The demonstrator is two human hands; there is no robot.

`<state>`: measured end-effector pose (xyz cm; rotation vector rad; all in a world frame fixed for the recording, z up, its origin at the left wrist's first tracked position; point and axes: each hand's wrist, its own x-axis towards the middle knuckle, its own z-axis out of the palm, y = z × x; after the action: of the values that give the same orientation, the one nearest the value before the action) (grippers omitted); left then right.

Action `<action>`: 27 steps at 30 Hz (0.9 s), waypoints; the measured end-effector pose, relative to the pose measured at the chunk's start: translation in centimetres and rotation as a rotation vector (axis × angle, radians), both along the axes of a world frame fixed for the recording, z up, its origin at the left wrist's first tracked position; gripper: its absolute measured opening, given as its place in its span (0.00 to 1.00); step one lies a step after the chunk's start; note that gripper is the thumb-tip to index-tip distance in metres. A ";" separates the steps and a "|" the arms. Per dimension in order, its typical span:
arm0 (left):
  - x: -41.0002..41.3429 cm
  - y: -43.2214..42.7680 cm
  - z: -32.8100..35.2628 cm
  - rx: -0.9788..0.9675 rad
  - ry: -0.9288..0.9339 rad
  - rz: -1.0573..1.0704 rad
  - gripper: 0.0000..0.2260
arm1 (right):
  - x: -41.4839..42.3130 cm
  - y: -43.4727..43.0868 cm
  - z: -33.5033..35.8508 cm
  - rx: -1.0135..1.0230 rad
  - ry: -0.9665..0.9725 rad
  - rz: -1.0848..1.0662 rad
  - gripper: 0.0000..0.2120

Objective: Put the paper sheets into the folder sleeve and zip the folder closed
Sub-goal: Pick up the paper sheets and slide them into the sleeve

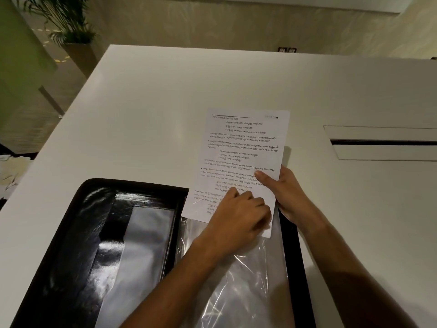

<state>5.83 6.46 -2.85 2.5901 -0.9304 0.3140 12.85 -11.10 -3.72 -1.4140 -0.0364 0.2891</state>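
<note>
A black folder (pixel 78 233) lies open on the white table (pixel 165 102), filling the lower left and centre of the frame. The printed paper sheet (pixel 243 150) sits at centre, its lower edge at the mouth of the clear sleeve (pixel 248 275) on the folder's right half. The right hand (pixel 283 192) pinches the sheet's right edge, thumb on top. The left hand (pixel 236 216) presses down, fingers curled over the sheet's bottom and the sleeve opening.
</note>
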 end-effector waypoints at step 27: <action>-0.4 -3.1 -0.3 0.067 -0.240 0.081 0.04 | 0.3 -0.6 0.6 -0.044 0.054 0.213 0.21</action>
<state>5.46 3.39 -3.10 2.6984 -0.9290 0.6380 13.20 -11.69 -3.16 -1.4476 -0.1379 0.5071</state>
